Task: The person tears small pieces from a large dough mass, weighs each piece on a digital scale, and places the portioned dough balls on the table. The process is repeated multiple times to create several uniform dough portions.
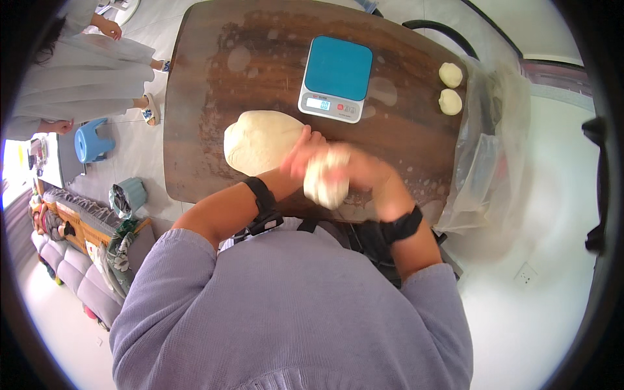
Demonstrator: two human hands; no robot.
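Note:
A smaller lump of dough (327, 181) is between my hands near the table's front edge, blurred by motion. My right hand (358, 168) is closed around its upper side. My left hand (303, 152) lies against the lump with its fingers stretched out, beside the right end of a large mass of dough (263, 140) on the wooden table (204, 97). Beyond my hands stands a digital kitchen scale (338, 70) with a blue top, its display lit at zero. Two small dough balls (450, 75) sit at the table's right edge.
Clear plastic sheeting (482, 161) hangs along the table's right edge. Another person (87, 73) stands left of the table. A blue plastic stool (92, 141) and a lined waste bin (127, 196) are on the floor at the left. A black curved chair back (441, 28) is behind the table.

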